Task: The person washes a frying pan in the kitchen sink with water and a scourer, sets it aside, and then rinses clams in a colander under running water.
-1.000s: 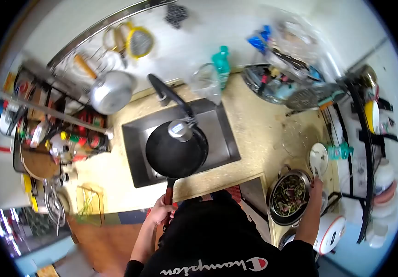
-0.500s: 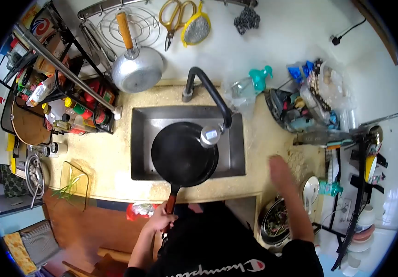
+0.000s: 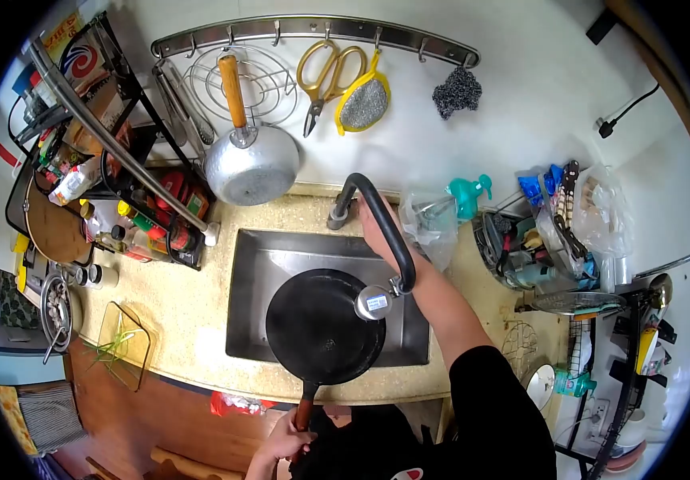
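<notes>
- Head view: left hand (image 3: 289,438) wrapped round the handle (image 3: 305,406) of the black pan (image 3: 321,328), which is over the sink (image 3: 250,256)
- right hand (image 3: 372,229) near the base of the tap (image 3: 398,244), fingers partly hidden, so its grip cannot be told

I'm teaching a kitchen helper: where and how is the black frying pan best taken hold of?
Probably by its brown handle, from the person's side, as the left hand does: it is slim enough to wrap and juts past the front edge of the counter. The black frying pan itself is broad and round, and the faucet head hangs over its far right part.
</notes>
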Demonstrator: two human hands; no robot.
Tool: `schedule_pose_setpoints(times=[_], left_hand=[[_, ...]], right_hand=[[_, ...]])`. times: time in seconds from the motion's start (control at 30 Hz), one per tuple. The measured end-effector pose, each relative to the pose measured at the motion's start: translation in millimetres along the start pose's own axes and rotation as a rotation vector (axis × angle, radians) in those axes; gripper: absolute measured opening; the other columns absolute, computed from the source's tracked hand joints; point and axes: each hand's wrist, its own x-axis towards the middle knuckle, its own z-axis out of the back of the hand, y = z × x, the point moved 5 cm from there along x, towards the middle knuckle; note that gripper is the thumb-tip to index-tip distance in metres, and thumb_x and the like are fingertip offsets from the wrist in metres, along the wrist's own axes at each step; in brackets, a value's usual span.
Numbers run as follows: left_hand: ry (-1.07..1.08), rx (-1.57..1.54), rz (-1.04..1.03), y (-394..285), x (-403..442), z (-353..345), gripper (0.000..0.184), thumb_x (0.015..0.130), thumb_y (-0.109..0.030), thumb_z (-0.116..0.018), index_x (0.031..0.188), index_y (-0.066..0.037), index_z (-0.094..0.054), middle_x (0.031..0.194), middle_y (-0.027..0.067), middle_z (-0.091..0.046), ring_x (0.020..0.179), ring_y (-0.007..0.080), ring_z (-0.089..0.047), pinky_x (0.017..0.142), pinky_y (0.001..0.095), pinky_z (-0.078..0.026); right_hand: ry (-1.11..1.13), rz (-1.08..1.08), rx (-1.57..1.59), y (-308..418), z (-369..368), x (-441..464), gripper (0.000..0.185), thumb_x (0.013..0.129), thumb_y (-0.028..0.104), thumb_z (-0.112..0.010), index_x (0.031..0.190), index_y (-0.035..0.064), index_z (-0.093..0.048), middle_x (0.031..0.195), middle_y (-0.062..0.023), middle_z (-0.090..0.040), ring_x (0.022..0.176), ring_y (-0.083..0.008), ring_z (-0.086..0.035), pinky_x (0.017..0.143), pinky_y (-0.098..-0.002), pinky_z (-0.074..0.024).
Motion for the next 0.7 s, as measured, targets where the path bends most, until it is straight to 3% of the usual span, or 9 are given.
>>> schedule_pose_setpoints(times=[0.17, 0.27, 0.37, 0.43, 0.5, 0.53, 0.57, 0.67, 0.7], left_hand=[[0.020, 0.028, 0.012, -1, 0, -4, 0.054, 0.077, 0.005, -0.067, 0.127, -0.001, -0.045, 0.073, 0.0039, -0.055, 0.053, 0.0136, -0.058, 0.049, 0.0266, -0.049], [0.038, -0.026, -0.012, 15, 12, -2, 0.054, 0.078, 0.005, -0.066, 0.127, 0.000, -0.044, 0.074, 0.0048, -0.057, 0.053, 0.0141, -0.058, 0.049, 0.0274, -0.048], [0.070, -0.048, -0.010, 11, 10, -2, 0.053, 0.078, 0.005, -0.066, 0.126, 0.000, -0.045, 0.075, 0.0053, -0.058, 0.054, 0.0144, -0.058, 0.049, 0.0275, -0.048], [0.083, -0.030, -0.033, 3, 13, -1, 0.051, 0.078, 0.006, -0.065, 0.124, 0.000, -0.046, 0.074, 0.0053, -0.058, 0.054, 0.0144, -0.058, 0.049, 0.0276, -0.048], [0.095, 0.018, -0.038, 1, 14, -1, 0.048, 0.077, 0.006, -0.066, 0.120, -0.002, -0.046, 0.071, 0.0048, -0.058, 0.053, 0.0142, -0.058, 0.049, 0.0280, -0.048], [0.108, 0.071, -0.009, -6, 14, -3, 0.049, 0.077, 0.006, -0.065, 0.121, -0.002, -0.045, 0.071, 0.0043, -0.057, 0.053, 0.0141, -0.057, 0.049, 0.0281, -0.048], [0.123, 0.126, 0.033, -8, 12, -2, 0.050, 0.077, 0.006, -0.065, 0.122, -0.002, -0.044, 0.071, 0.0039, -0.056, 0.054, 0.0140, -0.057, 0.049, 0.0282, -0.048], [0.123, -0.019, -0.047, -2, 28, -4, 0.052, 0.078, 0.005, -0.065, 0.123, -0.003, -0.043, 0.071, 0.0034, -0.056, 0.053, 0.0137, -0.057, 0.049, 0.0283, -0.048], [0.120, -0.028, -0.042, -2, 27, -5, 0.051, 0.078, 0.005, -0.065, 0.123, -0.003, -0.043, 0.071, 0.0033, -0.055, 0.053, 0.0135, -0.057, 0.049, 0.0282, -0.048]], right_hand=[[-0.253, -0.121, 0.433, -10, -4, -6, 0.057, 0.080, 0.010, -0.053, 0.134, -0.0069, -0.044, 0.140, -0.0263, -0.043, 0.135, -0.0413, -0.035, 0.115, -0.0520, -0.0227], [0.203, -0.398, 1.383, -3, -72, -87, 0.043, 0.084, 0.006, -0.051, 0.126, -0.0041, -0.051, 0.120, -0.0241, -0.058, 0.115, -0.0396, -0.052, 0.102, -0.0485, -0.0394], [0.480, -0.203, 1.149, -10, 55, -167, 0.027, 0.087, 0.005, -0.054, 0.112, -0.0019, -0.061, 0.099, -0.0160, -0.068, 0.095, -0.0278, -0.065, 0.085, -0.0402, -0.0522], [0.731, -0.457, 1.606, -30, 117, -202, 0.018, 0.089, 0.005, -0.058, 0.103, -0.0032, -0.064, 0.095, -0.0112, -0.069, 0.089, -0.0215, -0.066, 0.082, -0.0368, -0.0532], [0.329, -0.451, 1.576, -79, 163, -182, 0.016, 0.090, 0.006, -0.060, 0.103, -0.0021, -0.065, 0.091, -0.0085, -0.069, 0.081, -0.0206, -0.067, 0.077, -0.0366, -0.0548], [-0.065, -0.441, 1.245, -110, 184, -155, 0.013, 0.092, 0.008, -0.060, 0.099, -0.0006, -0.067, 0.085, -0.0067, -0.069, 0.077, -0.0188, -0.066, 0.073, -0.0345, -0.0542], [0.078, -0.641, 0.881, -150, 170, -136, 0.018, 0.091, 0.014, -0.065, 0.103, 0.0010, -0.066, 0.086, -0.0065, -0.068, 0.078, -0.0148, -0.064, 0.073, -0.0314, -0.0524], [-0.575, -0.633, 0.946, -196, 217, -34, 0.049, 0.087, 0.031, -0.070, 0.122, -0.0007, -0.056, 0.111, -0.0156, -0.063, 0.083, -0.0214, -0.065, 0.077, -0.0326, -0.0515], [-0.551, -0.611, 0.984, -205, 211, -7, 0.049, 0.087, 0.029, -0.071, 0.122, -0.0012, -0.055, 0.116, -0.0169, -0.060, 0.084, -0.0209, -0.065, 0.078, -0.0328, -0.0513]])
